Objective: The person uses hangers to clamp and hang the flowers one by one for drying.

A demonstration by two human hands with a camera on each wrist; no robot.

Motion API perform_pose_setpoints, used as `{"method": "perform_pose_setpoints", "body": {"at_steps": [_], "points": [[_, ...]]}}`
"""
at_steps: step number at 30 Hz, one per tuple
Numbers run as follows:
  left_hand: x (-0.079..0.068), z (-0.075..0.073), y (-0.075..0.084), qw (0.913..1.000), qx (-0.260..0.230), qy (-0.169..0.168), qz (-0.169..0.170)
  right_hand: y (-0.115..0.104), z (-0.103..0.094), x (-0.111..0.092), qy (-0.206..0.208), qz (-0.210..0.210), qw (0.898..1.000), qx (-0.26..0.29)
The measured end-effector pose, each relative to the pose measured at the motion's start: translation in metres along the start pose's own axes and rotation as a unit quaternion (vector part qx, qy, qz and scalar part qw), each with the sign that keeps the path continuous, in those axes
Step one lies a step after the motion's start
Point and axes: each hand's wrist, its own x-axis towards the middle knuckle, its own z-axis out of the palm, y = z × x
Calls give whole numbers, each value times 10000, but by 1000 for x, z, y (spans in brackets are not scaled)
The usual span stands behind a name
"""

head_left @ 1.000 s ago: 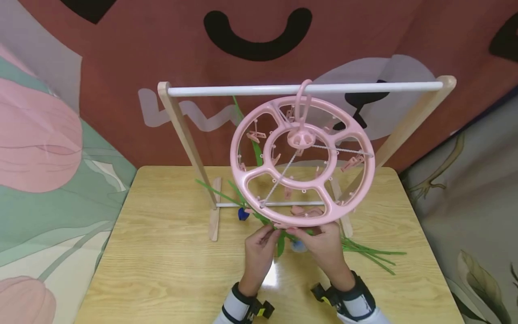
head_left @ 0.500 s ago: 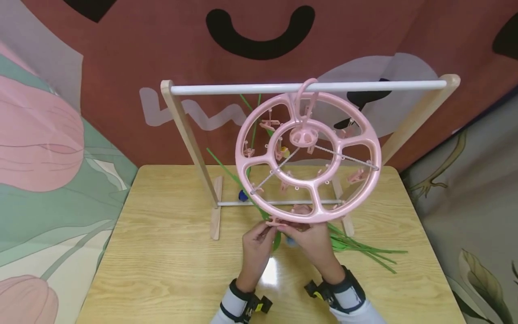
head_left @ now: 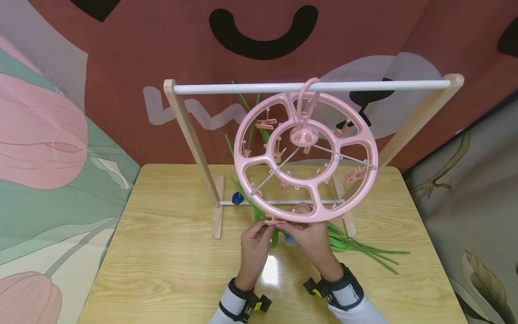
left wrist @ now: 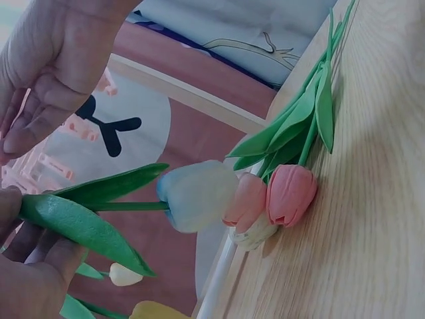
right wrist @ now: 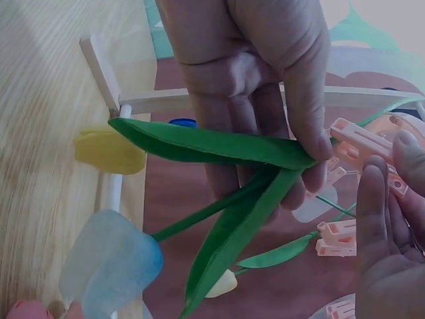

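Observation:
My left hand (head_left: pixel 256 245) pinches a pale blue-and-white tulip (left wrist: pixel 199 196) by its green stem, near the leaves. The flower hangs head down. To its right, my right hand (head_left: pixel 313 240) pinches a pink clothespin (right wrist: pixel 364 141) of the round hanger between thumb and fingers. The stem end is close to the clothespin; whether it is between the clothespin's jaws I cannot tell. The pink round hanger (head_left: pixel 318 216) hangs tilted above both hands, hooked on the white bar (head_left: pixel 234 89). Its near rim hides some right-hand fingers.
Several tulips, including pink ones (left wrist: pixel 292 196), lie on the wooden table (head_left: pixel 162 270), their green stems (head_left: pixel 364 249) pointing right. A blue tulip (head_left: pixel 238 198) and a yellow tulip (right wrist: pixel 109 149) appear around the rack's lower bar (head_left: pixel 279 202). More pink clothespins (head_left: pixel 266 123) dangle from the hanger.
The hanger has turned and shifted slightly right, then settled. Both hands have moved slightly left together, keeping their grips. The blue tulip has swung a little.

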Motion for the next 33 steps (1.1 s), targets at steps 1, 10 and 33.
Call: {"method": "perform_pose_setpoints", "body": {"at_steps": [1, 10, 33], "points": [[0, 0, 0, 10000, -13, 1, 2, 0, 0, 0, 6, -8, 10000, -33], [1, 1, 0, 9997, -193, -117, 5, -1, 0, -1, -112, 144, 9998, -56], [9, -17, -6, 9955, 721, 137, 605, 27, -91, -56, -464, 432, 9822, -1766]]}}
